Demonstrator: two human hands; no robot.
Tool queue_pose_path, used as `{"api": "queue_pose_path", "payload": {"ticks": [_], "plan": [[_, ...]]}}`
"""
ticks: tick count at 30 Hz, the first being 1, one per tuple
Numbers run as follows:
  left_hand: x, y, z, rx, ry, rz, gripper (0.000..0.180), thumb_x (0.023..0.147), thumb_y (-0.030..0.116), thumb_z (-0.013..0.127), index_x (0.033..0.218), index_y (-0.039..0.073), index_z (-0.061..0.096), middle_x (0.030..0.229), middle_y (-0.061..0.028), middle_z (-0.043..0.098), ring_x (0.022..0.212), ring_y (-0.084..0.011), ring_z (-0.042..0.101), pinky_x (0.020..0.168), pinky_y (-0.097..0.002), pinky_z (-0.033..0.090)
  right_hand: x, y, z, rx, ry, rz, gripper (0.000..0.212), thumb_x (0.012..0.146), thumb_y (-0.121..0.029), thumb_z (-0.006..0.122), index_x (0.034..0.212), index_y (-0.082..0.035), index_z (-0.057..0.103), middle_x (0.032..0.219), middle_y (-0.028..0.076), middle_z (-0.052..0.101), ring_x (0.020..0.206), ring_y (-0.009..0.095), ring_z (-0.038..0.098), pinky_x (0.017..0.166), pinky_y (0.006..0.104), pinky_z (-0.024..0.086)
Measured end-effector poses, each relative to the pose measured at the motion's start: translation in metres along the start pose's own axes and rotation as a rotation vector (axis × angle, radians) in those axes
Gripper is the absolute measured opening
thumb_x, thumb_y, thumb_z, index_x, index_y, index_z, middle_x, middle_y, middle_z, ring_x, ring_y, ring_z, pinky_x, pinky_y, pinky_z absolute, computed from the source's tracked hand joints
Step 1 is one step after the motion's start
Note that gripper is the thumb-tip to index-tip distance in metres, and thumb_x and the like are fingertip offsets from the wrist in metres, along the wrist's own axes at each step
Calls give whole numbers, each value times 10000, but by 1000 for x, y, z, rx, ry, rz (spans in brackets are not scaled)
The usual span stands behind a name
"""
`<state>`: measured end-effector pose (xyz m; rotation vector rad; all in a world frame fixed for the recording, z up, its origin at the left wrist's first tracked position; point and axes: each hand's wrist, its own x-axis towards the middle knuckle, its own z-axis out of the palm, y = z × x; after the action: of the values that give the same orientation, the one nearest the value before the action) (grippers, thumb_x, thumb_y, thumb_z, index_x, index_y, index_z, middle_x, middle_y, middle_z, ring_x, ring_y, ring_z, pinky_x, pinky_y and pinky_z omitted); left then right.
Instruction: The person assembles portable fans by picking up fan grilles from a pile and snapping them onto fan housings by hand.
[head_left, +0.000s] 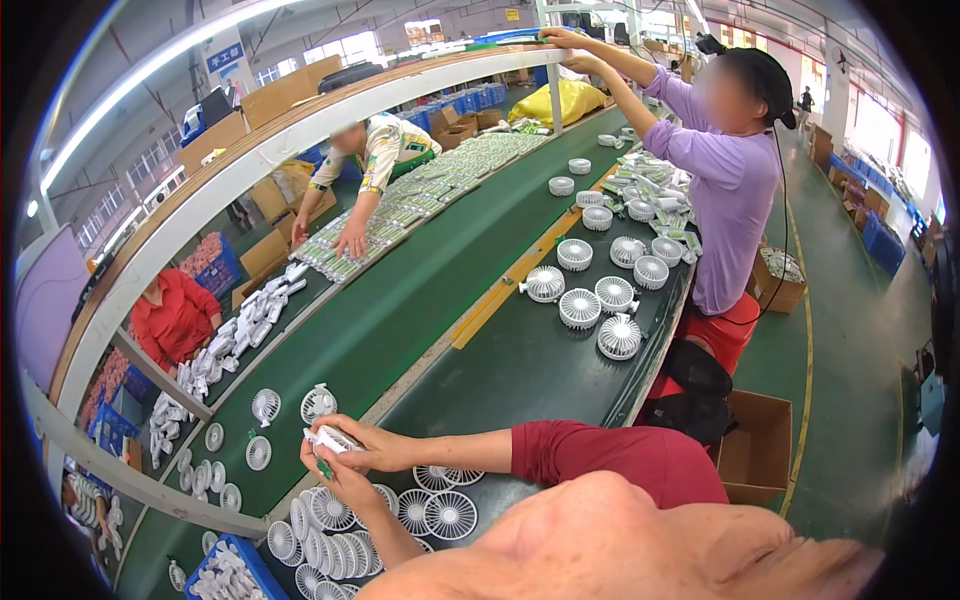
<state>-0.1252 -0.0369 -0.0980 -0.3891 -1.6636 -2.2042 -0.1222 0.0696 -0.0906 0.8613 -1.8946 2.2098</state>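
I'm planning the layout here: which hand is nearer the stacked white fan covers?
Left. The left hand is just above the fan covers in the picture; the right hand is higher up, farther from them, gripping the white fan part.

Two hands [378,447], one held fan part [335,438], one yellow sack [553,103].

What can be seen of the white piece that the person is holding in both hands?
The white piece is small and looks like smooth, hard plastic. The person's right hand and left hand hold it raised, with fingers touching it and hiding much of its shape. A little green part shows beside its lower side; whether it is attached cannot be told. In the picture, it appears just below a round white slatted part.
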Motion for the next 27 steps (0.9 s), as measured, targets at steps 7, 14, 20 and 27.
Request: {"api": "queue_pose_path", "payload": {"ticks": [7, 14, 20, 27], "plan": [[2, -3, -3, 46, -18, 1, 440, 1038, 378, 402, 1311, 33, 403, 1210, -117, 494, 1073, -189, 520, 878, -320, 450, 0, -1, -2, -25, 8, -16, 674, 930, -400, 601, 1436, -95, 278, 1381, 156, 412, 1266, 255, 441, 1004, 373, 418], [1, 0, 1, 51, 3, 2, 437, 1035, 385, 408, 1291, 32, 419, 1202, -114, 498, 1065, -190, 523, 878, -317, 451, 0, -3, -3, -25, 5, 24, 659, 935, -378, 598, 1437, -95, 278, 1355, 146, 427, 1246, 241, 453, 981, 362, 441], [-1, 6, 4, 47, 10, -4, 433, 1032, 388, 411, 1292, 42, 411, 1173, -116, 513, 1026, -188, 548, 832, -301, 480, 0, -3, -4, -49, -12, 9, 665, 932, -399, 596, 1433, -90, 286, 1361, 133, 413, 1257, 233, 434, 1001, 359, 423], [-1, 6, 4, 54, 2, 38, 408, 1039, 368, 401, 1291, 48, 410, 1164, -111, 515, 1028, -179, 552, 818, -293, 491, 1, -1, -3, -79, 14, -11, 665, 917, -390, 614, 1419, -96, 290, 1358, 153, 440, 1239, 249, 468, 982, 368, 437]]}}
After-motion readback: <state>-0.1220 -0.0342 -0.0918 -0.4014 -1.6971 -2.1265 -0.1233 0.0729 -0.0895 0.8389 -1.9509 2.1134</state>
